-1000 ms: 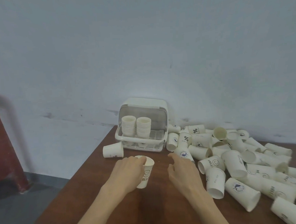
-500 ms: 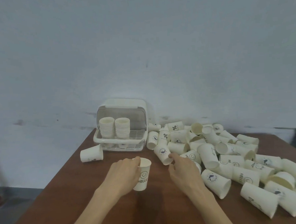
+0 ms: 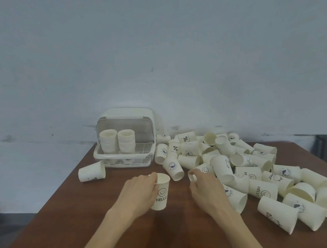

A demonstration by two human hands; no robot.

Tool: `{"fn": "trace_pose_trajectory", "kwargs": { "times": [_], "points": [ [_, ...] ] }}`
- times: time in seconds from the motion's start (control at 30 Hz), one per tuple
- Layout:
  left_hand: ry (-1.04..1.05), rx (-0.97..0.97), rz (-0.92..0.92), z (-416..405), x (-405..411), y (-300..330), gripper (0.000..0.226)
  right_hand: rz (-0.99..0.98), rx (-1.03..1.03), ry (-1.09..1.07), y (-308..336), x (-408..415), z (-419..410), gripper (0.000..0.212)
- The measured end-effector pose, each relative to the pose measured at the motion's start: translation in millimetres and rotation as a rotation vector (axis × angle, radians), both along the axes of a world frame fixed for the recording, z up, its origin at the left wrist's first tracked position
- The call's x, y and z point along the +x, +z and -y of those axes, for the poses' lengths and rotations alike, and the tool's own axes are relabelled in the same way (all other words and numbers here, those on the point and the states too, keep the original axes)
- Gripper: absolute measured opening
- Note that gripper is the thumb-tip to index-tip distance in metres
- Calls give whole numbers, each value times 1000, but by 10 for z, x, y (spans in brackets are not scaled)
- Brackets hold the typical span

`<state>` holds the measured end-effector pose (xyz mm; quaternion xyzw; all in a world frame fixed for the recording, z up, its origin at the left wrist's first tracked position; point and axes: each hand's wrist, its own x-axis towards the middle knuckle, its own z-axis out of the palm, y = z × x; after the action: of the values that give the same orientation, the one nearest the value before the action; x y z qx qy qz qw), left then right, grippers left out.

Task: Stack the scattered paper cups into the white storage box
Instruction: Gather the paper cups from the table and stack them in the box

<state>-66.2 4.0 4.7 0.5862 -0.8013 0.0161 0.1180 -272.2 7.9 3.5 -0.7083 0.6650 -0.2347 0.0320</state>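
two stacks (image 3: 117, 142) already stand inside the white storage box (image 3: 124, 137). my left hand (image 3: 139, 193) grips a hello cup (image 3: 161, 193) in front of it; right hand (image 3: 205, 188) fingers half-curled, empty, at the big scattered pile (image 3: 246, 168) right of it.

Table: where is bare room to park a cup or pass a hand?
Bare table lies left of the left hand, below the lone tipped cup; also between the forearms. Right of the right hand the cup pile crowds everything.

Brown wood table (image 3: 73, 219), white storage box (image 3: 126, 160) at back, scattered paper cups (image 3: 256, 176) on rt, lone cup (image 3: 91, 171) on its side lft.
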Motion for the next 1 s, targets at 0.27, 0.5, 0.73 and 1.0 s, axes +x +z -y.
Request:
{"fn": "trace_pose_trajectory", "kwargs": {
  "times": [0.27, 0.5, 0.73, 1.0],
  "points": [
    [-42, -15, -55, 32, -159, 19, 18, 36, 29, -41, -28, -135, 30, 39],
    [-97, -69, -104, 95, -375, 41, 19, 39, 38, -79, -2, -356, 58, 35],
    [-141, -105, -131, 242, -647, 131, 19, 8, 36, -126, 74, -668, 156, 44],
    [-176, -147, -176, 464, -949, 253, 19, -87, -16, -140, 203, -980, 466, 35]
  ]
}}
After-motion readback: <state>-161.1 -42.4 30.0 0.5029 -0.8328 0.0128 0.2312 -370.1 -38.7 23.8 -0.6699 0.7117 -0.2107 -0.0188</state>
